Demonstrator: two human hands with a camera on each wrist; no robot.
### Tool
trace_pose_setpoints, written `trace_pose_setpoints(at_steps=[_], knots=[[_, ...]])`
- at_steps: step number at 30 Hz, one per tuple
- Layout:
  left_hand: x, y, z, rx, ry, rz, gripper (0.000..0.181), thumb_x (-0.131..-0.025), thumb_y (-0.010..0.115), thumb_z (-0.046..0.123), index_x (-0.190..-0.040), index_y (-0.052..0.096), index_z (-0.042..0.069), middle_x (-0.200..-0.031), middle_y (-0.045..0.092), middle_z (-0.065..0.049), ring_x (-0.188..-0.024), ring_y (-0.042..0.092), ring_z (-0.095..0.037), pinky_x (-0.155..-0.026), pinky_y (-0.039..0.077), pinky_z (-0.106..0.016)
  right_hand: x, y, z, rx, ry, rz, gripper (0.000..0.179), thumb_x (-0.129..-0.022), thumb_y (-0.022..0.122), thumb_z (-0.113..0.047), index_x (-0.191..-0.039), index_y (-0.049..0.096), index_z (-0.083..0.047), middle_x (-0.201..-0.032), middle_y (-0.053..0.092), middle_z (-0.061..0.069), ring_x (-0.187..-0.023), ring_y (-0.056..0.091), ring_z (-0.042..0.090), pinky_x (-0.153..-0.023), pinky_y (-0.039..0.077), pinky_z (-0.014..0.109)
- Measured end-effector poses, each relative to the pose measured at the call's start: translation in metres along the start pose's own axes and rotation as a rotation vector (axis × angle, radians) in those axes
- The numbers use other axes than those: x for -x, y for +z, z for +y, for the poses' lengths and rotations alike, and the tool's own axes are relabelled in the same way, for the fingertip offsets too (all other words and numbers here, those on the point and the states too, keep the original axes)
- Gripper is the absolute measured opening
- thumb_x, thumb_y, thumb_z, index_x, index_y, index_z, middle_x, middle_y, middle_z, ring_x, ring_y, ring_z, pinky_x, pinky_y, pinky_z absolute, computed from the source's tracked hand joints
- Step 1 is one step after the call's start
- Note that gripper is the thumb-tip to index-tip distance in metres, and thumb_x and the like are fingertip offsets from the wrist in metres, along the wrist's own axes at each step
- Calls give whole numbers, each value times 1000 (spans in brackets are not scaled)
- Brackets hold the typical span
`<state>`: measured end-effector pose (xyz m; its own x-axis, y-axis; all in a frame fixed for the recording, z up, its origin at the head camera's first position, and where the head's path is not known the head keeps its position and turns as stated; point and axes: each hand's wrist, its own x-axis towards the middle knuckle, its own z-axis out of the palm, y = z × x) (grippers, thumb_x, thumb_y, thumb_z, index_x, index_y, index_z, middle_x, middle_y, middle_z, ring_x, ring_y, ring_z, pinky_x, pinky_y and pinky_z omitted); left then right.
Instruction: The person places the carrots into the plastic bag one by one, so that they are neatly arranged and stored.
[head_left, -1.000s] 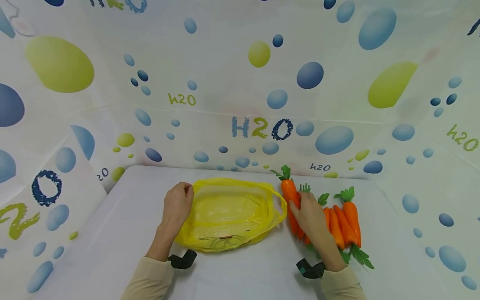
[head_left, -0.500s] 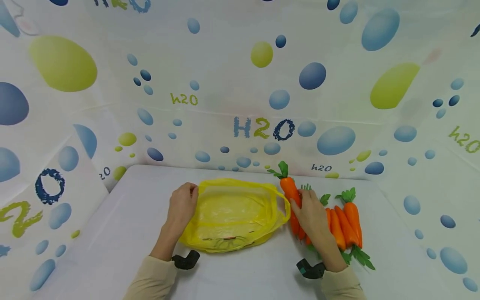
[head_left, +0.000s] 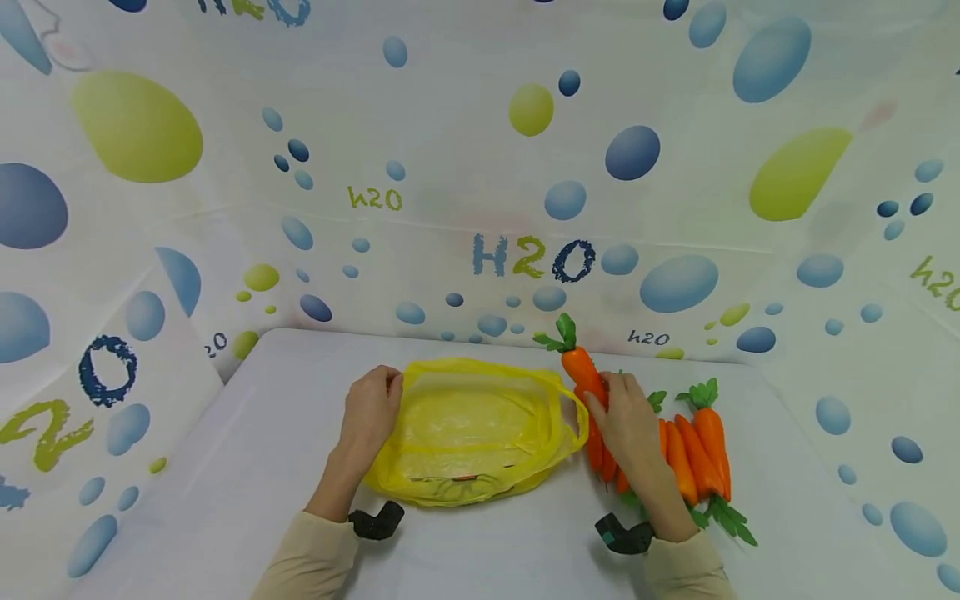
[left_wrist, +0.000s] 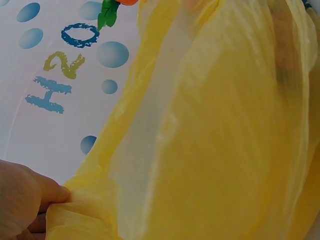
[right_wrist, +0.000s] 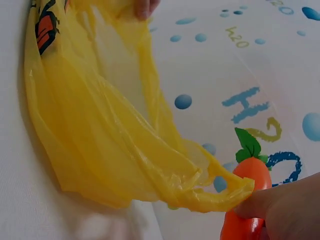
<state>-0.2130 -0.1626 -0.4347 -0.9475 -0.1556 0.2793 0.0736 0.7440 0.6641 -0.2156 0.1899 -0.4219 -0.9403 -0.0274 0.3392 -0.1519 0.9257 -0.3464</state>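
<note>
A yellow plastic bag (head_left: 465,417) stands with its mouth spread wide, its handle loop reaching right. My left hand (head_left: 369,412) pinches the bag's left rim; the left wrist view shows thumb and fingers on the thin plastic (left_wrist: 82,215). My right hand (head_left: 630,425) grips an orange carrot (head_left: 581,367) with green leaves, its top leaning left beside the bag. In the right wrist view the thumb (right_wrist: 280,200) lies across the carrot (right_wrist: 245,227), and the tip of the bag's handle (right_wrist: 235,195) meets the thumb. The fingers' far side is hidden.
More carrots (head_left: 705,458) with green leaves lie in a bunch right of the right hand, partly behind the forearm. A white-covered table (head_left: 285,400) holds everything. Behind it hangs a white backdrop (head_left: 450,108) with blue and green spots. Black wrist cameras (head_left: 378,522) are on both wrists.
The held carrot's top has risen slightly and tilted left toward the bag. The view has shifted a little, and both hands keep their hold.
</note>
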Motion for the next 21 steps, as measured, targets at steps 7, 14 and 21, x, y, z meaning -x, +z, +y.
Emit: trace_pose_setpoints(at_steps=[7,14,21], knots=[[0,0,2,-5,9,4,23,-102,56,14,-109,67,-5,-94,69,-17,-74,59,-24,-70,56,-36,-2,0,-6,-19,-54,49,52,-96,68,-31,-134,56,2,-119,60,21,-102,53,33,-89,55,47],[0,2,2,-14,10,15,22,-101,57,13,-108,67,-5,-94,69,-17,-74,59,-24,-73,57,-38,-7,0,-10,-34,-86,107,47,-96,68,-26,-132,57,1,-119,61,21,-103,48,35,-90,47,46],[1,2,3,-14,22,30,21,-101,58,13,-107,68,-4,-91,69,-16,-73,58,-23,-71,57,-37,-11,-1,-18,-49,-154,171,43,-94,71,-25,-126,61,1,-114,63,21,-99,51,35,-86,44,46]])
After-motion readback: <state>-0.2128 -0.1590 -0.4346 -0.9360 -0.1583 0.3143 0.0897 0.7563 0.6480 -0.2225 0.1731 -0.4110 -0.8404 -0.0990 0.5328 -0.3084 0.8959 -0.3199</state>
